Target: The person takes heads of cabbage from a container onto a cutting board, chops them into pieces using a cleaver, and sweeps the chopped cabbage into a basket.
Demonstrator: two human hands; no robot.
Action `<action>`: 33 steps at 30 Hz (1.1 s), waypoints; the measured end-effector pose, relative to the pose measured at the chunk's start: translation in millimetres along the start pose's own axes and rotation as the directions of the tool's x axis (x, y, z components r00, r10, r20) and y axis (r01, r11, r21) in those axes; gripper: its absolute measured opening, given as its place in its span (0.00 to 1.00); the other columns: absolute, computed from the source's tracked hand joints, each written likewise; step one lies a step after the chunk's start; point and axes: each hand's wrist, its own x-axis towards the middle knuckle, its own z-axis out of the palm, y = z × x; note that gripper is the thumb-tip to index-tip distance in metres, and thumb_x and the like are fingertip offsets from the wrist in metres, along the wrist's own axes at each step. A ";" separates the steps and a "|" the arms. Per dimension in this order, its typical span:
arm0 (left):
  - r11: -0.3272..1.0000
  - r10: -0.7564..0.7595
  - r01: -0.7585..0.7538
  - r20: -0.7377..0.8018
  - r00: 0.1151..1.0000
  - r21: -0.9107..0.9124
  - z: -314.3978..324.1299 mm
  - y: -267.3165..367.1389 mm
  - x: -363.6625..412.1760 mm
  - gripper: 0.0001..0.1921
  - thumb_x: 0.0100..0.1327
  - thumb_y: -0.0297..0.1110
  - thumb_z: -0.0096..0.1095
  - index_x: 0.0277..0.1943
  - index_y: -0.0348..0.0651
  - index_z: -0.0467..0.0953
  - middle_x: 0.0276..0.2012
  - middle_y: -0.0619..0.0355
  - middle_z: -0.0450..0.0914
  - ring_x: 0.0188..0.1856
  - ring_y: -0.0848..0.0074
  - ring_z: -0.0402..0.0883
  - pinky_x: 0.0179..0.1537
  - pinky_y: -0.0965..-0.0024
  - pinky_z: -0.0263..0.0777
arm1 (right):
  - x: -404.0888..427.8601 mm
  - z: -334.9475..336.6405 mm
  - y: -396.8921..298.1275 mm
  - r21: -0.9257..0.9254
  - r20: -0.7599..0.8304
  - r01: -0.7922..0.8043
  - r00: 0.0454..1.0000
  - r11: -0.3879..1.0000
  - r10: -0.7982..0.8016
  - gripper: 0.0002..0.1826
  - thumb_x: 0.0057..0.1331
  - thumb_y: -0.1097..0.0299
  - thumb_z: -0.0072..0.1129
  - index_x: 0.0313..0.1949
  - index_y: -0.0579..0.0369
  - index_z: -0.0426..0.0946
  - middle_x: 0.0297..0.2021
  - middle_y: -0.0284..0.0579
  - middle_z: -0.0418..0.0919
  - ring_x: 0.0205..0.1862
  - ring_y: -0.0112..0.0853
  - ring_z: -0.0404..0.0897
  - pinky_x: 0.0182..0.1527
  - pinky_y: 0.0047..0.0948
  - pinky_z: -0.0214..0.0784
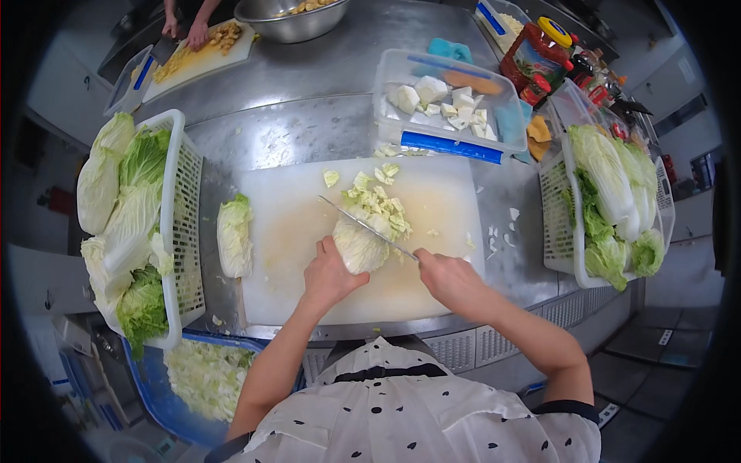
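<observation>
On a white cutting board lies a partly cut napa cabbage. My left hand holds its near left side, with the thumb spread along the near end. In my right hand is the handle of a kitchen knife; its blade crosses the cabbage from upper left to lower right. Chopped cabbage pieces lie just beyond the blade, and a few small bits are scattered on the board. Another napa cabbage lies at the board's left edge.
White baskets of napa cabbages stand left and right. A clear plastic box of white vegetable chunks sits beyond the board. A blue tub of chopped cabbage is below left. Across the table, a co-worker's hands work at another board.
</observation>
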 end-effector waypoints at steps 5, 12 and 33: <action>0.996 0.074 -0.077 -0.084 0.994 -0.039 8.8 -11.9 -3.4 0.52 0.38 0.49 0.74 0.60 0.28 0.51 0.52 0.38 0.67 0.52 0.50 0.72 0.50 0.56 0.69 | 21.7 47.1 36.2 -0.061 0.045 -0.075 0.996 0.995 0.078 0.11 0.62 0.70 0.45 0.43 0.59 0.65 0.25 0.59 0.77 0.28 0.54 0.77 0.30 0.50 0.69; 0.997 0.072 -0.065 -0.207 0.976 0.039 17.3 -15.8 -22.0 0.52 0.41 0.48 0.74 0.62 0.27 0.50 0.53 0.39 0.64 0.53 0.49 0.68 0.50 0.54 0.68 | 21.9 46.5 37.2 -0.053 0.040 -0.090 0.995 0.995 0.092 0.11 0.63 0.68 0.44 0.44 0.57 0.65 0.27 0.57 0.78 0.29 0.55 0.77 0.32 0.51 0.68; 0.986 0.163 -0.164 -0.236 0.958 0.016 21.3 -15.4 -18.5 0.41 0.43 0.41 0.71 0.55 0.27 0.56 0.47 0.43 0.65 0.50 0.52 0.68 0.44 0.56 0.71 | 9.8 25.0 3.9 -0.041 0.010 0.009 1.000 0.999 -0.009 0.08 0.63 0.71 0.47 0.41 0.58 0.64 0.24 0.56 0.76 0.26 0.53 0.76 0.28 0.47 0.69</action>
